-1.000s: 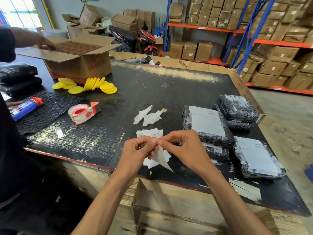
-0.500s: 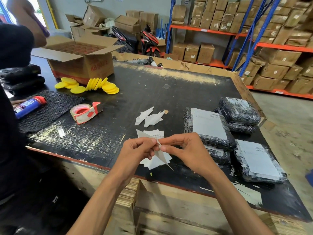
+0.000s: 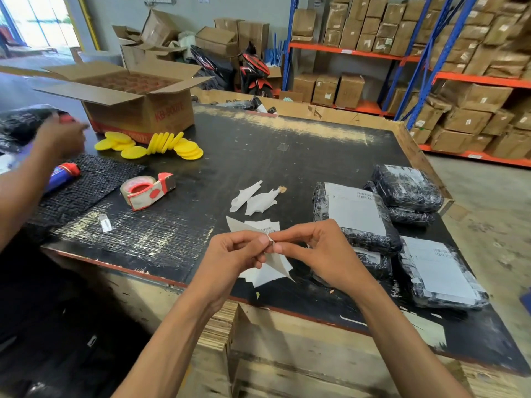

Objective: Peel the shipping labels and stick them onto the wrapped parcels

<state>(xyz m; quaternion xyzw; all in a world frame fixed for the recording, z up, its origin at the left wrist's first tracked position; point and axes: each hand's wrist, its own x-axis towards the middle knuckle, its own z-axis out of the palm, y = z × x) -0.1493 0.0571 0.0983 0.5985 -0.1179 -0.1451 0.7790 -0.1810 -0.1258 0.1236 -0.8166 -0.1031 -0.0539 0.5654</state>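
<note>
Now we see the left hand (image 3: pixel 230 254) and right hand (image 3: pixel 321 254) pinching one corner of a shipping label (image 3: pixel 277 264) above the table (image 3: pixel 258 145), wrapped parcels (image 3: pixel 356 216) lying just right.

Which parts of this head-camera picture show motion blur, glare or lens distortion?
Head view: another person's hand at far left is motion-blurred; the left hand and right hand are sharp. Glare streaks the wrapped black table top and the window is overexposed. Wide-angle distortion tilts the blue shelf uprights.
</note>
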